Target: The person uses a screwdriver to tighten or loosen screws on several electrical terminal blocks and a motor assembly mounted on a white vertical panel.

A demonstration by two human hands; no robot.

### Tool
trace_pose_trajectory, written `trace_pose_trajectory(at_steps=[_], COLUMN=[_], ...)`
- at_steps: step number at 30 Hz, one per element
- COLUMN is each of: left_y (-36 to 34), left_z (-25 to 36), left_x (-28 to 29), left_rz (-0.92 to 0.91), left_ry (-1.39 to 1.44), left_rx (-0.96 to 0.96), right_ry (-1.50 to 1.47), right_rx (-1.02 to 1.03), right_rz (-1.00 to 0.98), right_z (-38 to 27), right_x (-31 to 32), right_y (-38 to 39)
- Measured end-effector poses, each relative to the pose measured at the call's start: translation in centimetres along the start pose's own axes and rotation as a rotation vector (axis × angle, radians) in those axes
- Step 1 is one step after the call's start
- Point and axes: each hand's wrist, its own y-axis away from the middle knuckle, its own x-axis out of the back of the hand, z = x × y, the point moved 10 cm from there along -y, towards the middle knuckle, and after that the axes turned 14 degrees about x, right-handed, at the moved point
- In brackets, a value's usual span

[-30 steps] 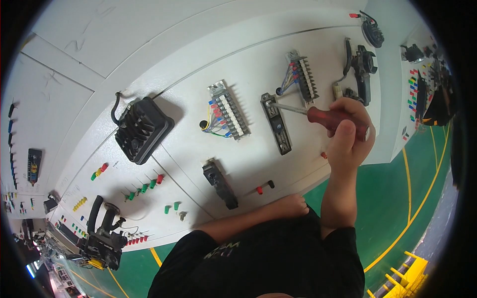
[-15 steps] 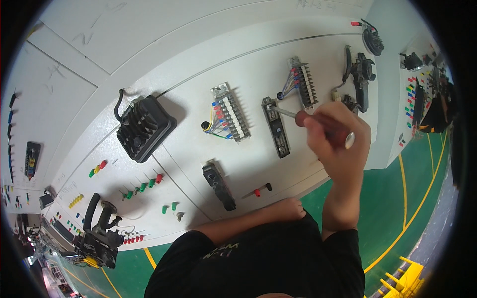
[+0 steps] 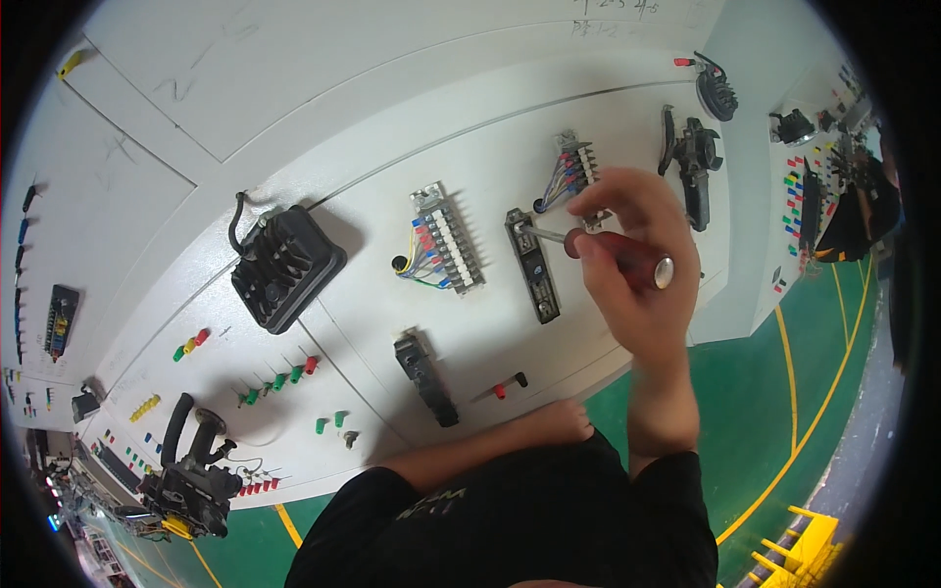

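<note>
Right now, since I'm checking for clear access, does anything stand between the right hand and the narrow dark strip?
Only the screwdriver in the right hand, its shaft reaching to the upper end of the strip. Nothing else visible stands between them; the wired block nearby sits above the shaft.

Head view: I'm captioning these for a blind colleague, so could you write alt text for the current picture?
The right hand loosely holds a screwdriver, its tip at the upper end of a dark bar on a white panel. The left hand is by the panel's lower edge. Wired terminal strips are mounted nearby.
</note>
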Motion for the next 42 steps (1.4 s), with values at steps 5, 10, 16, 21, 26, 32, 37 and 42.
trace_pose_trajectory(at_steps=[5,10,16,21,26,32,37,42], left_y=[0.3,0.4,0.7,0.6,0.7,0.1,1.5,0.6], left_z=[-0.5,-0.6,0.0,0.0,-0.4,-0.4,-2.0,-0.2], left_x=[-1.2,-2.9,-2.7,-3.8,-3.1,-5.2,-2.8,-2.4], left_rz=[-0.036,0.017,0.082,0.047,0.019,0.124,0.284,-0.132], left_ry=[-0.003,-0.028,-0.011,0.001,0.018,0.029,0.253,-0.025], left_rx=[0.04,0.046,0.035,0.069,0.067,0.028,0.082,0.081], right_ry=[-0.262,-0.424,-0.596,-0.853,-0.941,-0.529,-0.553,-0.702], right_rx=[0.2,0.175,0.234,0.419,0.368,0.28,0.14,0.145], right_rz=[0.121,0.167,0.088,-0.379,-0.398,0.331,0.158,-0.171], right_z=[-0.1,-0.4,0.0,-1.5,-0.7,0.1,0.1,0.0], right_x=[-0.8,-1.9,-3.0,-5.2,-4.7,-0.7,-0.8,-1.5], right_y=[1.1,1.3,0.5,-0.7,-0.9,1.7,0.9,-0.9])
